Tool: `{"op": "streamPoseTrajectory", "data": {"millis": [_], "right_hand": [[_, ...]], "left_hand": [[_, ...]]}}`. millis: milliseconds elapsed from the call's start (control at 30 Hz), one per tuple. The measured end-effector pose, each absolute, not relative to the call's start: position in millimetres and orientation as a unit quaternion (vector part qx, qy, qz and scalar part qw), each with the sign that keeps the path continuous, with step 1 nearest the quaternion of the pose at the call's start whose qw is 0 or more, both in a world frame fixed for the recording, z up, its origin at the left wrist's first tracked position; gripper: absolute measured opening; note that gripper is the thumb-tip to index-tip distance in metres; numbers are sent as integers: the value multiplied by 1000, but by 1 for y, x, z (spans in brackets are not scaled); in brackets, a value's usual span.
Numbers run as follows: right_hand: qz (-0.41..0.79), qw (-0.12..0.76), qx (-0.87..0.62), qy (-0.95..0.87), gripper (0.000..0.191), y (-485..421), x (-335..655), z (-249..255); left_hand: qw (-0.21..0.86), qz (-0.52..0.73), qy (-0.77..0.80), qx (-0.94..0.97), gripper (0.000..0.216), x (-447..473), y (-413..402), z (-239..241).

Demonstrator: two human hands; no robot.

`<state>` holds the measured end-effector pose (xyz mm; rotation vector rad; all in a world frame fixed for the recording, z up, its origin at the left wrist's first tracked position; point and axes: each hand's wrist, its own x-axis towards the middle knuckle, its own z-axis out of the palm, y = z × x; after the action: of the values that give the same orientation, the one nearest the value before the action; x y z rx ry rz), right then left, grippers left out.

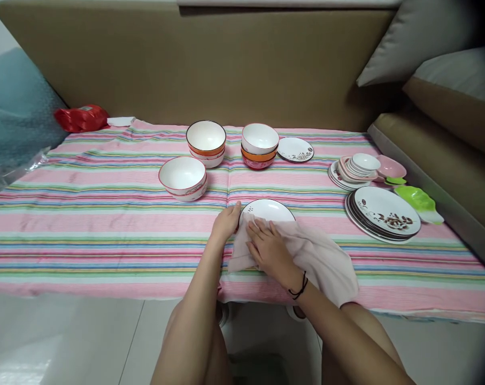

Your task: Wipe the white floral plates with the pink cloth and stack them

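A white plate (267, 208) with a dark rim rests on the striped cloth in front of me, its near part covered. My left hand (227, 221) grips the plate's left edge, thumb up at the rim. Over the plate lies a pale pink cloth (318, 251), trailing to the right and down past the fabric's front edge. My right hand (269, 247) presses flat on this cloth above the plate, fingers stretched and slightly spread. A black band circles the right wrist.
Stacked bowls (183, 176) stand beyond my left hand, with more bowl stacks (260, 140) behind. A patterned plate (295, 149) lies near the backrest. To the right are stacked plates (386, 211), small dishes (364, 163) and a green dish (414, 198). A red package (82, 118) sits far left.
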<state>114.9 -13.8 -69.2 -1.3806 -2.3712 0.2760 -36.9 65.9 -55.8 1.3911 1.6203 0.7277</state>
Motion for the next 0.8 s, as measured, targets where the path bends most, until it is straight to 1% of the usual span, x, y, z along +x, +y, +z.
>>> {"op": "streamPoseTrajectory", "data": {"millis": [200, 300, 467, 567, 667, 800], "right_hand": [[98, 184, -493, -845, 40, -21, 117, -67], [97, 170, -498, -844, 45, -21, 117, -68], [86, 132, -506, -848, 57, -13, 113, -71], [80, 121, -511, -847, 61, -19, 112, -71], [66, 138, -504, -850, 60, -29, 115, -69], [42, 204, -480, -852, 48, -31, 115, -65]], "left_hand": [[457, 279, 629, 564, 56, -37, 67, -57], [448, 276, 637, 564, 51, -36, 68, -56], [443, 270, 640, 567, 37, -35, 69, -54], [454, 269, 633, 567, 35, -36, 69, -55], [470, 266, 624, 565, 36, -38, 69, -57], [481, 265, 616, 565, 33, -38, 69, -55]]}}
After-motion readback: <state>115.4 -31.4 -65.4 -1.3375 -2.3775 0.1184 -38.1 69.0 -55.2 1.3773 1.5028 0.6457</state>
